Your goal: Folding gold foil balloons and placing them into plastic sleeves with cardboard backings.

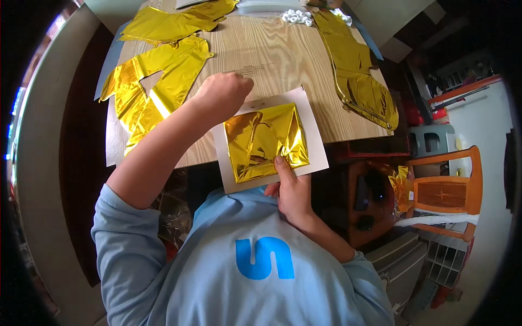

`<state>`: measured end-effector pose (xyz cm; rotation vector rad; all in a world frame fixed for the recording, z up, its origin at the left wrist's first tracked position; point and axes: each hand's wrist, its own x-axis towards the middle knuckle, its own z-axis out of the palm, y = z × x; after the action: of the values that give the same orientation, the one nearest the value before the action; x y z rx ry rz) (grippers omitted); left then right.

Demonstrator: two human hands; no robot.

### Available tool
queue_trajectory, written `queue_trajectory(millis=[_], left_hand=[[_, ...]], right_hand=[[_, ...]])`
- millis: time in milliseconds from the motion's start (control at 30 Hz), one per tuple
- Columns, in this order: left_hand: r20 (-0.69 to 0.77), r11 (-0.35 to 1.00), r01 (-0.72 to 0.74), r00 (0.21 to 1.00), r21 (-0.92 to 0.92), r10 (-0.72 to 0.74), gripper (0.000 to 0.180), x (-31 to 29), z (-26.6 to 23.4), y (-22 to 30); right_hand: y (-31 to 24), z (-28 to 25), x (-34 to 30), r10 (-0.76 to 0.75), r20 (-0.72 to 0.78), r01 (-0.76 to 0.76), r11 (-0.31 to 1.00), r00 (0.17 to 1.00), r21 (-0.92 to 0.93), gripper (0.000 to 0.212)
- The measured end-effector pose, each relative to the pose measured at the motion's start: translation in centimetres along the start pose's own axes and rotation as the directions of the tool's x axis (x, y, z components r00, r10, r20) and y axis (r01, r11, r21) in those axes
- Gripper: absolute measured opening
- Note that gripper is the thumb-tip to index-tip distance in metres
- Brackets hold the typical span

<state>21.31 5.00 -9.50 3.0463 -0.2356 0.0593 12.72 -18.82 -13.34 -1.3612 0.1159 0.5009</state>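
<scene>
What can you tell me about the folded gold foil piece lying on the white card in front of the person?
The folded gold foil piece is shiny, crinkled metallic film, folded into a rough square with creases across it. It lies flat on a white card that overhangs the near edge of the wooden table. The right hand presses its thumb on the foil's lower right edge; the left hand rests closed at the card's upper left corner.

The person wears a light blue long-sleeved sweatshirt (239, 271) of soft, plain fabric, filling the picture from 5 to 8 o'clock. On its front sits one large bright blue curved mark (265, 257), near 6 o'clock. Both sleeves are pushed up toward the elbows, bunched in loose folds, leaving the forearms bare. The left hand (222, 96) and right hand (292, 191) are bare, without gloves.
</scene>
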Motion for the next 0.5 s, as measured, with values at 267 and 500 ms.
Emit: queue_trajectory(millis=[267, 500], left_hand=[[-0.033, 0.988, -0.152, 0.988, -0.039, 0.151, 0.013, -0.8, -0.9, 0.5], [-0.016, 0.995, -0.088, 0.996, -0.044, 0.087, 0.022, -2.0, -1.8, 1.2]], right_hand=[[0.0, 0.2, 0.0, -0.015, 0.033, 0.016, 0.999, 0.999, -0.032, 0.027], [0.1, 0.1, 0.2, -0.06, 0.021, 0.06, 0.998, 0.998, -0.03, 0.028]])
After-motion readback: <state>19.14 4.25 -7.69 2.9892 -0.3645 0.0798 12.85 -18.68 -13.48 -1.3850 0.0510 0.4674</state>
